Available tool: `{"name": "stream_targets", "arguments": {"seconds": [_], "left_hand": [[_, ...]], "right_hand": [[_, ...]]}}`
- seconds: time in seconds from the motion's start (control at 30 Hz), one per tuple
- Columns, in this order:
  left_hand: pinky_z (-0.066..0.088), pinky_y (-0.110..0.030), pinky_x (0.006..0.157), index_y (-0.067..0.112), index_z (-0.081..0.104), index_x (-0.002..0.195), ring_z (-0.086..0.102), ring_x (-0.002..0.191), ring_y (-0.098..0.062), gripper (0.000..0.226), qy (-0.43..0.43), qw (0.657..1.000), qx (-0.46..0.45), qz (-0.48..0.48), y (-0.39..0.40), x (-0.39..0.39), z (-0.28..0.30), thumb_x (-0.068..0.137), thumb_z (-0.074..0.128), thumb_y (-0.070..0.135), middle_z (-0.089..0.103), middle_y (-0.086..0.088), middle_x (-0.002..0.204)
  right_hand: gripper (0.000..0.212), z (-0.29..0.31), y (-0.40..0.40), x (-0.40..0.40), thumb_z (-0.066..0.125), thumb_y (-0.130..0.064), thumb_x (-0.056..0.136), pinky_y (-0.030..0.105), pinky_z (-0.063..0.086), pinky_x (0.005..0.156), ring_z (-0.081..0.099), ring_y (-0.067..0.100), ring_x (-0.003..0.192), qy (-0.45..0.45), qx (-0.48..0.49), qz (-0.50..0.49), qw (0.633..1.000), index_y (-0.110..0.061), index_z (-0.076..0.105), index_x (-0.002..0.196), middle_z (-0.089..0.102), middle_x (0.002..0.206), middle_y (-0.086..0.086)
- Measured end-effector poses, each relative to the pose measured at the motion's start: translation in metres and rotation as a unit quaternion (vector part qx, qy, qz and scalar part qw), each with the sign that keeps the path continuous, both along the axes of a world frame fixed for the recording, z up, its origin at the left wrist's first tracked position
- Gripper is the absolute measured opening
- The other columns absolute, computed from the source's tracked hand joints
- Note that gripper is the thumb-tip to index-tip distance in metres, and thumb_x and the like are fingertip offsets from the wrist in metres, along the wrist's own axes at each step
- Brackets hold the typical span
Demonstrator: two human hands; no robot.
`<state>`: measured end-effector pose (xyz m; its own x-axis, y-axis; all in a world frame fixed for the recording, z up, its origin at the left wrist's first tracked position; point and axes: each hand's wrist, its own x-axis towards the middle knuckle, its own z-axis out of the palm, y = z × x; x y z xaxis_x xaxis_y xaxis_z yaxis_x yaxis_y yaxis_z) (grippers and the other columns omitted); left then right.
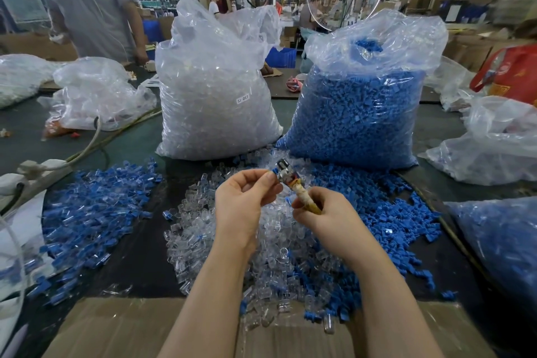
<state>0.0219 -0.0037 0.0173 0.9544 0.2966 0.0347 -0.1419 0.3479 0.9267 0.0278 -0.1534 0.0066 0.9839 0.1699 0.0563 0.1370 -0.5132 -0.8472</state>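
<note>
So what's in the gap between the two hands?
In the head view, a tool bridges the gap. The right hand grips its wrapped handle, and the left hand pinches a blue piece by its metal head.

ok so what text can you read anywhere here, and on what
"SJ- 017": white sticker on the bag of clear parts.
The red bag at the right edge: print too blurred to read.
The tool in the right hand and the blue piece pinched by the left hand: no lettering readable.
</note>
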Motion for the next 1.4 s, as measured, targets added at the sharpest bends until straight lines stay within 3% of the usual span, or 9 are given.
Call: {"name": "stream_targets", "arguments": {"seconds": [0.1, 0.33, 0.57, 0.8, 1.1, 1.27, 1.4], "left_hand": [[0.054, -0.017, 0.060, 0.006, 0.070, 0.086, 0.072, 0.067, -0.012, 0.005, 0.001, 1.000, 0.007, 0.006, 0.001, 0.001, 0.000, 0.087, 0.068, 0.001, 0.075, -0.007, 0.076], [0.054, -0.017, 0.063, 0.006, 0.070, 0.088, 0.072, 0.071, -0.014, 0.003, -0.007, 0.999, 0.033, 0.008, 0.002, 0.000, 0.000, 0.088, 0.068, 0.004, 0.076, -0.009, 0.080], [0.055, -0.017, 0.062, 0.003, 0.069, 0.088, 0.071, 0.068, -0.013, 0.004, -0.015, 0.999, 0.037, 0.004, 0.004, -0.003, 0.003, 0.088, 0.066, 0.001, 0.075, -0.005, 0.075], [0.054, -0.017, 0.061, 0.003, 0.068, 0.088, 0.071, 0.067, -0.011, 0.006, -0.017, 0.999, 0.039, 0.000, 0.004, -0.002, 0.003, 0.089, 0.064, -0.001, 0.074, -0.002, 0.072], [0.054, -0.017, 0.061, 0.005, 0.069, 0.088, 0.071, 0.069, -0.010, 0.006, 0.004, 0.999, 0.037, 0.006, 0.005, 0.002, 0.000, 0.090, 0.065, 0.002, 0.075, -0.004, 0.075], [0.055, -0.018, 0.059, 0.007, 0.070, 0.092, 0.072, 0.069, -0.011, 0.005, 0.055, 0.993, -0.089, 0.047, 0.017, 0.005, -0.001, 0.088, 0.066, 0.006, 0.076, -0.006, 0.080], [0.057, -0.020, 0.058, 0.006, 0.068, 0.094, 0.073, 0.068, -0.010, 0.007, 0.088, 0.950, -0.265, 0.144, 0.050, 0.005, -0.001, 0.087, 0.067, 0.006, 0.076, -0.006, 0.081]], "right_hand": [[0.009, 0.000, 0.000, 0.000, 0.063, -0.020, 0.087, 0.033, 0.038, 0.057, 0.045, 0.015, 0.058, 0.004, -0.002, 0.014, 1.000, -0.012, 0.061, 0.090, 0.055, 0.070, 0.005], [0.004, 0.001, -0.001, -0.001, 0.062, -0.019, 0.087, 0.032, 0.042, 0.061, 0.051, 0.015, 0.064, 0.006, -0.008, 0.030, 1.000, -0.021, 0.060, 0.090, 0.063, 0.080, 0.005], [0.007, 0.001, 0.001, -0.001, 0.061, -0.018, 0.086, 0.028, 0.038, 0.054, 0.046, 0.011, 0.056, -0.001, -0.035, 0.041, 0.999, -0.023, 0.057, 0.088, 0.055, 0.069, -0.005], [0.009, 0.001, 0.006, -0.004, 0.054, -0.011, 0.082, 0.031, 0.035, 0.051, 0.042, 0.014, 0.052, -0.021, -0.042, 0.018, 0.999, -0.019, 0.056, 0.080, 0.050, 0.059, -0.005], [0.004, 0.003, 0.010, -0.004, 0.052, -0.015, 0.083, 0.037, 0.042, 0.056, 0.048, 0.020, 0.058, -0.027, -0.064, 0.013, 0.998, -0.018, 0.055, 0.082, 0.055, 0.065, 0.001], [0.010, 0.000, 0.006, 0.001, 0.055, -0.021, 0.084, 0.031, 0.036, 0.050, 0.054, 0.015, 0.062, -0.042, -0.107, -0.068, 0.991, -0.026, 0.050, 0.078, 0.059, 0.069, -0.005], [0.009, -0.007, -0.006, 0.006, 0.055, -0.028, 0.088, 0.029, 0.030, 0.049, 0.048, 0.012, 0.063, -0.033, -0.190, -0.182, 0.964, -0.022, 0.048, 0.085, 0.055, 0.074, -0.003]]}}
